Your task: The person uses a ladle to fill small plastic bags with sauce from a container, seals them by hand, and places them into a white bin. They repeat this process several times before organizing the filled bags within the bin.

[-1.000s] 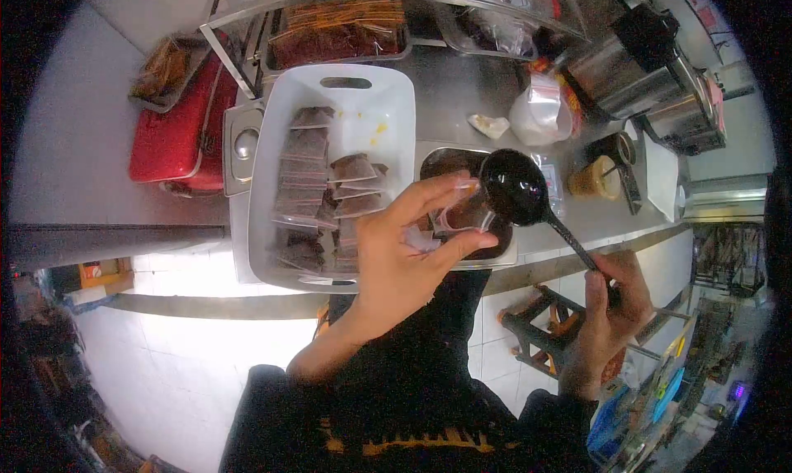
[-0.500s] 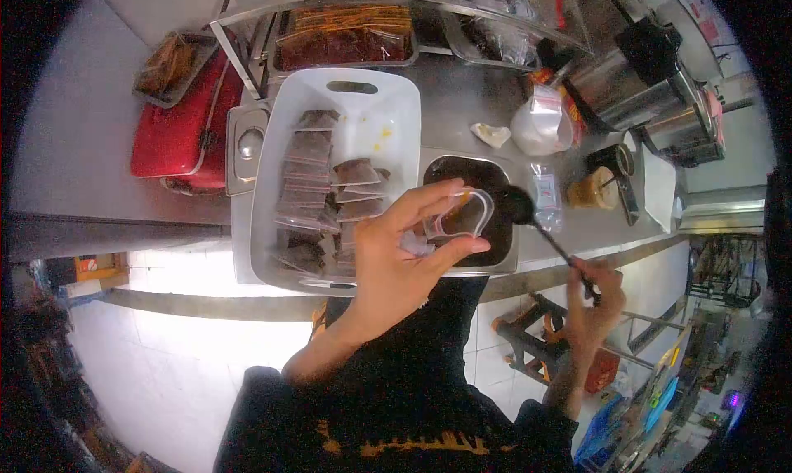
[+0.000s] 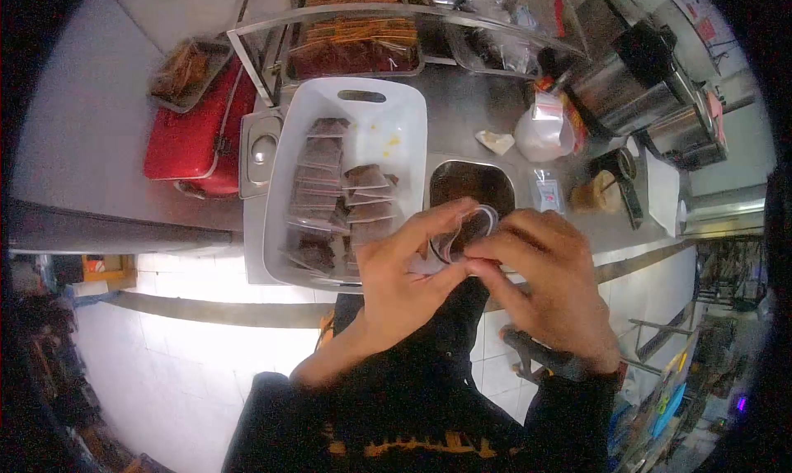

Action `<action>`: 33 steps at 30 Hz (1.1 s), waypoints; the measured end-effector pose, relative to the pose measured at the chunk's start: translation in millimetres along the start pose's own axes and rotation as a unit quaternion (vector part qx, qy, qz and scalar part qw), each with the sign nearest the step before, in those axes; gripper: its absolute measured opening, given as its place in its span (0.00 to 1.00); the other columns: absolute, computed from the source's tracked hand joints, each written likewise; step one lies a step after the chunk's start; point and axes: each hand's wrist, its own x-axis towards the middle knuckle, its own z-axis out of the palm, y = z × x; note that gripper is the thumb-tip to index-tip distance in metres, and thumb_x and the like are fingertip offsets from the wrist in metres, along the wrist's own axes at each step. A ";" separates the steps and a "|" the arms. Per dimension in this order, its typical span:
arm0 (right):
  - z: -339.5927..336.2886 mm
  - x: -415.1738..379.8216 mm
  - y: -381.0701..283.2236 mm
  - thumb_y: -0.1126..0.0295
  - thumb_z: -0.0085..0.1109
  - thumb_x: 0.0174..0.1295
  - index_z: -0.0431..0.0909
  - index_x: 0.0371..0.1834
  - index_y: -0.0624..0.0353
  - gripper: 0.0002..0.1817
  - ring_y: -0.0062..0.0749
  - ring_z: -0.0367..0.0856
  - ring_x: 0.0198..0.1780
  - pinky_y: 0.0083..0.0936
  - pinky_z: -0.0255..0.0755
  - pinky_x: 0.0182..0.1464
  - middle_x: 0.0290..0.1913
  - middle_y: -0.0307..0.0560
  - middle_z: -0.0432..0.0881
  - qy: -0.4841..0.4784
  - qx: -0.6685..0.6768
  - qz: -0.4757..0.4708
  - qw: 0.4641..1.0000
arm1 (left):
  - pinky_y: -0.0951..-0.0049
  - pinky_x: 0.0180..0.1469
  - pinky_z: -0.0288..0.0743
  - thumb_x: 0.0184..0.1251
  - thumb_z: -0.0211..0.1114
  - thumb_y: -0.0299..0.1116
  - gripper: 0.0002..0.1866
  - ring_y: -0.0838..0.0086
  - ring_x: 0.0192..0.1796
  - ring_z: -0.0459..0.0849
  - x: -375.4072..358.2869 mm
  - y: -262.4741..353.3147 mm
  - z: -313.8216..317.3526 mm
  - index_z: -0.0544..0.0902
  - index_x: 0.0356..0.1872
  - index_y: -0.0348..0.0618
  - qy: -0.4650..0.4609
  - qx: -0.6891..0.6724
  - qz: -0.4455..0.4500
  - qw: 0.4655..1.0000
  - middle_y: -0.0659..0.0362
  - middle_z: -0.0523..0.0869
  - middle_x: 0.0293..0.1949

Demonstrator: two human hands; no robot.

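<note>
My left hand (image 3: 404, 279) holds a small clear plastic bag (image 3: 456, 238) by its rim, its mouth spread into a loop between thumb and fingers. My right hand (image 3: 544, 275) is closed at the bag's right edge, fingertips pinched on it. Behind the hands sits a metal pan (image 3: 470, 164) of dark contents. To the left, a white tub (image 3: 398, 110) holds several small flat bags of dark filling (image 3: 318, 163), laid in overlapping rows. The black ladle is no longer visible; the hands may hide it.
Trays of packed food (image 3: 355, 48) stand behind a metal rail (image 3: 330, 11). A red case (image 3: 194, 139) lies at the left. On the right are a white bag (image 3: 544, 130), a clear packet (image 3: 546, 191), a brown cup (image 3: 596, 194) and large steel containers (image 3: 619, 85).
My right hand has let go of the black ladle and moved up and left to the bag's edge. My left hand still holds the bag. The view has shifted slightly.
</note>
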 end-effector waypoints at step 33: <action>63.2 100.5 20.3 0.76 0.60 0.55 0.83 0.37 0.60 0.07 0.46 0.83 0.35 0.34 0.75 0.38 0.33 0.51 0.83 0.078 0.190 -0.029 0.978 | 0.76 0.42 0.76 0.58 0.69 0.24 0.12 0.77 0.41 0.85 41.6 -25.7 -70.3 0.83 0.43 0.34 0.101 0.179 -0.002 0.979 0.55 0.88 0.39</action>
